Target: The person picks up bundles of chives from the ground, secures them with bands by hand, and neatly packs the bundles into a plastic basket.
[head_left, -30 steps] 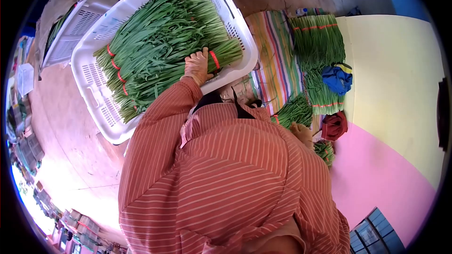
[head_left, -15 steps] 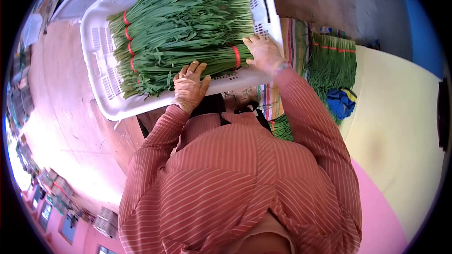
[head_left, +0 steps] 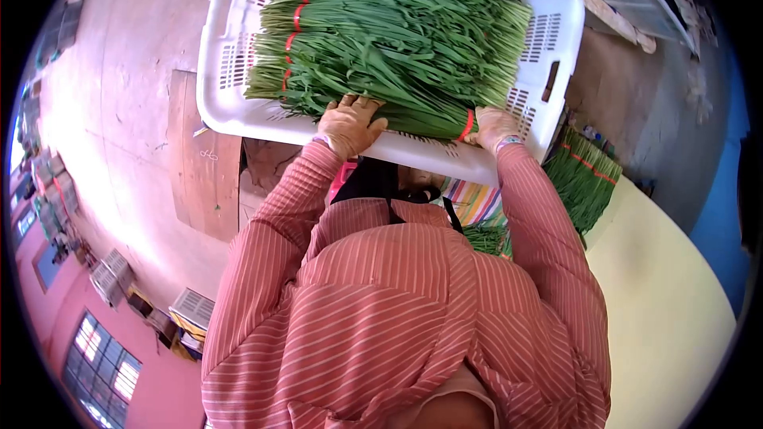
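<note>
Several bundles of long green chives (head_left: pixel 413 40), tied with red bands, lie side by side in a white plastic crate (head_left: pixel 208 99). My left hand (head_left: pixel 350 125), in a thin glove, rests on the leaves of the nearest bundle (head_left: pixel 421 115), thumb apart from the fingers. At that bundle's right end my gloved right hand (head_left: pixel 494 127) closes round the stems, just beside a red band (head_left: pixel 467 124). The stem ends under the right hand are hidden.
More banded chives (head_left: pixel 584 175) lie right of the crate, beside a pale yellow surface (head_left: pixel 660 270). Below the crate is a striped cloth (head_left: pixel 474 200). A wooden board (head_left: pixel 203 167) lies on the floor at left. Crates (head_left: pixel 191 310) stand by the pink wall.
The view has turned, so the crate appears farther right. My right hand has closed in on the stem end. My left hand stays on the nearest bundle.
</note>
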Tool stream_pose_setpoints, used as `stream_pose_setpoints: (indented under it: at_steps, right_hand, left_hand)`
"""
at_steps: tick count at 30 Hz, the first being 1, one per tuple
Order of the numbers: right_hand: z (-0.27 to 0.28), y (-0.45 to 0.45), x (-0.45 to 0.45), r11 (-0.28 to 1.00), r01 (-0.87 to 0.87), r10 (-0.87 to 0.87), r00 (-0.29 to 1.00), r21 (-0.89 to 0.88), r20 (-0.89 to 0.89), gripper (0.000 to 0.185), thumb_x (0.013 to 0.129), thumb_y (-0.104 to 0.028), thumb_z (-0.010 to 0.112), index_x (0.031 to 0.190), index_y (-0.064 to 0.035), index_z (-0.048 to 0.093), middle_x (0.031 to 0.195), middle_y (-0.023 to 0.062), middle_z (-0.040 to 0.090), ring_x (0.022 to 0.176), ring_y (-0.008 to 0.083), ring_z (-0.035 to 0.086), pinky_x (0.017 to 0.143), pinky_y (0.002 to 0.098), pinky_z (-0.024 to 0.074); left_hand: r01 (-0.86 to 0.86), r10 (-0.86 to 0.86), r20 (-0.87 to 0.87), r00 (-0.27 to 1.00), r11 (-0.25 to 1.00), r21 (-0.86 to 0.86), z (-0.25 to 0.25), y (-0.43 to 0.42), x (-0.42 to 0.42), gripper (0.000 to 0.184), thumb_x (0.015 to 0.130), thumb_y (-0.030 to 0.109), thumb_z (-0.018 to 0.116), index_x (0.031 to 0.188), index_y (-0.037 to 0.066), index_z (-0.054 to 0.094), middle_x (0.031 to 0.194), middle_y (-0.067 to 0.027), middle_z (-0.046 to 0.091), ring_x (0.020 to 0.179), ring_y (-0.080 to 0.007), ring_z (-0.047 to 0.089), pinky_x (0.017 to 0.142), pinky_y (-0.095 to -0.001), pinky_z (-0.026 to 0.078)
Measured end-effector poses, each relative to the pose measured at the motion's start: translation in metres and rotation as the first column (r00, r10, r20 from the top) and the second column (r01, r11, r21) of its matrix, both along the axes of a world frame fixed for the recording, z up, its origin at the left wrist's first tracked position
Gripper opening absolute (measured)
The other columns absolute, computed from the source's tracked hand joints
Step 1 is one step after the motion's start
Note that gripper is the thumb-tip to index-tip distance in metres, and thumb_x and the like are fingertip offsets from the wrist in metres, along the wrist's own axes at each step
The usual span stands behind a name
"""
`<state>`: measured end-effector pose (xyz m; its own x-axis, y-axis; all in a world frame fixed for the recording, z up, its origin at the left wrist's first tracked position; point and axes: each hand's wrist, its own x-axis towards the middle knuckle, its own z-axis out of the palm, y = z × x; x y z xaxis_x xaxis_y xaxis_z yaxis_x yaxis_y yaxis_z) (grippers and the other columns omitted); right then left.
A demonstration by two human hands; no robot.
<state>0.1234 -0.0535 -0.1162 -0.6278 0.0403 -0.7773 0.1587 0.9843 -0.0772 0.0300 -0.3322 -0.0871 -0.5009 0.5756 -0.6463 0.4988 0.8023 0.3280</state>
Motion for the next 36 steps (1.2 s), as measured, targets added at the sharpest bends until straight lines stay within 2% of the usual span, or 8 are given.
stream_pose_setpoints:
  at_steps: [2, 3, 9, 22, 26, 28, 33, 36]
  right_hand:
    - [0.029, -0.022, -0.025, 0.970, -0.178, 0.159, 0.980, 0.168, 0.119, 0.067, 0.079, -0.045, 0.070, 0.127, -0.0031, 0.051, 0.115, 0.0164, 0.058, 0.104, 0.0292, 0.058, 0.088, 0.0395, 0.0484]
    - [0.024, -0.030, -0.022, 0.979, -0.169, 0.184, 0.973, 0.115, -0.137, 0.064, 0.081, -0.046, 0.067, 0.127, -0.0043, 0.052, 0.107, 0.0144, 0.060, 0.097, 0.0283, 0.061, 0.083, 0.0397, 0.0502]
    - [0.016, -0.106, -0.079, 0.969, -0.154, 0.208, 0.931, 0.193, -0.301, 0.056, 0.078, -0.057, 0.066, 0.100, -0.0059, 0.064, 0.095, 0.0106, 0.066, 0.088, 0.0241, 0.066, 0.073, 0.0372, 0.0534]
    - [0.002, -0.094, -0.061, 0.987, 0.118, -0.153, 0.906, -0.110, -0.395, 0.059, 0.077, -0.057, 0.064, 0.102, -0.0040, 0.062, 0.093, 0.0138, 0.063, 0.086, 0.0290, 0.063, 0.071, 0.0415, 0.0505]
    - [0.053, -0.096, 0.008, 0.962, 0.151, -0.273, 0.533, -0.227, -0.801, 0.052, 0.086, -0.042, 0.058, 0.117, -0.0005, 0.055, 0.101, 0.0100, 0.057, 0.095, 0.0260, 0.056, 0.078, 0.0396, 0.0463]
    - [0.086, -0.091, 0.053, 0.769, 0.264, -0.630, 0.467, -0.582, -0.620, 0.042, 0.083, -0.026, 0.065, 0.116, -0.0019, 0.057, 0.097, 0.0110, 0.061, 0.087, 0.0294, 0.059, 0.076, 0.0397, 0.0489]
    - [0.057, -0.132, 0.195, 0.508, 0.500, -0.817, 0.021, -0.701, -0.577, 0.027, 0.083, -0.023, 0.062, 0.104, -0.0064, 0.059, 0.095, 0.0145, 0.062, 0.081, 0.0327, 0.061, 0.069, 0.0426, 0.0494]
    - [0.003, -0.172, 0.276, 0.155, 0.775, -0.919, -0.114, -0.613, -0.377, 0.025, 0.083, -0.024, 0.062, 0.102, -0.0083, 0.060, 0.098, 0.0174, 0.062, 0.083, 0.0348, 0.062, 0.070, 0.0441, 0.0499]
  left_hand:
    - [0.019, -0.022, -0.063, 0.998, 0.998, -0.054, 0.017, 0.003, 0.007, 0.057, 0.095, 0.051, 0.037, 0.142, 0.018, 0.038, 0.148, -0.0056, 0.038, 0.135, -0.0279, 0.035, 0.109, -0.0517, 0.029]
    - [-0.025, 0.029, -0.150, 0.988, 0.999, 0.029, 0.017, 0.000, 0.017, 0.054, 0.094, 0.048, 0.040, 0.138, 0.016, 0.043, 0.143, -0.0075, 0.043, 0.132, -0.0283, 0.039, 0.106, -0.0492, 0.033]
    - [-0.079, 0.074, -0.108, 0.991, 0.996, -0.039, 0.023, 0.006, 0.022, 0.056, 0.095, 0.049, 0.039, 0.136, 0.012, 0.045, 0.141, -0.0100, 0.046, 0.130, -0.0281, 0.042, 0.104, -0.0471, 0.036]
    - [-0.016, 0.000, 0.117, 0.993, 0.991, 0.131, -0.014, -0.010, -0.010, 0.062, 0.092, 0.050, 0.044, 0.139, 0.009, 0.043, 0.141, -0.0153, 0.045, 0.131, -0.0335, 0.040, 0.107, -0.0429, 0.033]
    - [0.188, -0.184, -0.082, 0.979, 0.982, 0.038, 0.042, -0.005, -0.007, 0.062, 0.092, 0.050, 0.045, 0.139, 0.009, 0.042, 0.142, -0.0143, 0.044, 0.129, -0.0377, 0.040, 0.105, -0.0501, 0.033]
    - [0.352, -0.347, -0.165, 0.923, 0.936, 0.006, 0.071, 0.018, 0.007, 0.058, 0.092, 0.044, 0.049, 0.137, 0.006, 0.044, 0.139, -0.0168, 0.047, 0.125, -0.0372, 0.045, 0.102, -0.0474, 0.037]
    - [0.338, -0.362, -0.102, 0.926, 0.680, 0.651, 0.077, 0.107, 0.058, 0.053, 0.093, 0.029, 0.059, 0.134, -0.002, 0.046, 0.133, -0.0213, 0.052, 0.117, -0.0355, 0.055, 0.099, -0.0386, 0.043]
    - [0.389, -0.438, -0.071, 0.896, 0.698, 0.601, 0.055, 0.159, 0.099, 0.071, 0.092, 0.036, 0.060, 0.144, -0.002, 0.030, 0.140, -0.0250, 0.043, 0.122, -0.0361, 0.051, 0.101, -0.0366, 0.041]
